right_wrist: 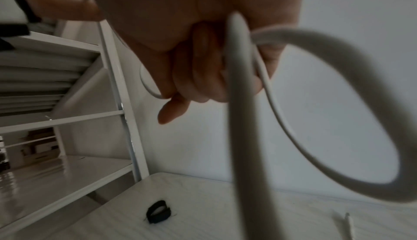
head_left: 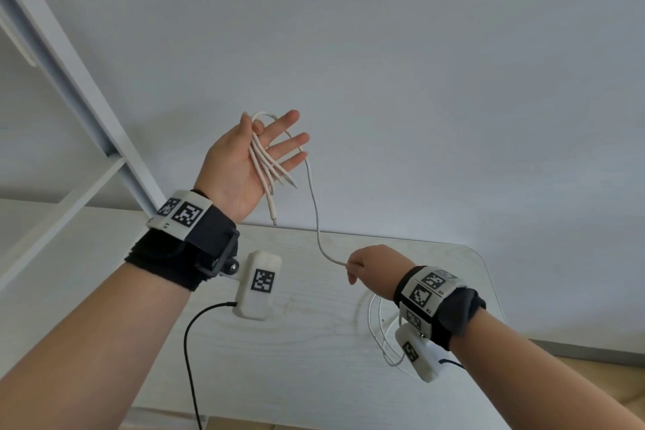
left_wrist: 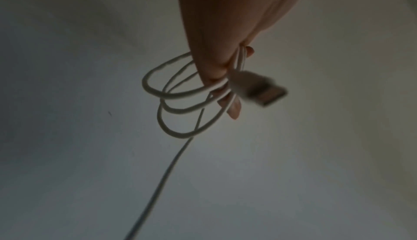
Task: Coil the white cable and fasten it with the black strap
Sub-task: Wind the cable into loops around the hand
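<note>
My left hand (head_left: 275,147) is raised palm-up above the table, fingers stretched out. Several loops of the white cable (head_left: 316,220) lie across its palm and hook round the bent thumb. The left wrist view shows the loops (left_wrist: 158,94) hanging off the hand, with the USB plug (left_wrist: 264,92) sticking out. From there the cable runs down to my right hand (head_left: 356,269), which pinches it just above the table. The rest trails in curves under the right wrist. The black strap (right_wrist: 158,211) lies curled on the table, visible only in the right wrist view.
The white wood-grain table (head_left: 314,342) stands against a plain wall. A white metal shelf unit (head_left: 69,80) rises at the left. A black lead (head_left: 190,360) from the left wrist camera hangs over the table's front. The cable's other plug (right_wrist: 347,222) lies on the tabletop at right.
</note>
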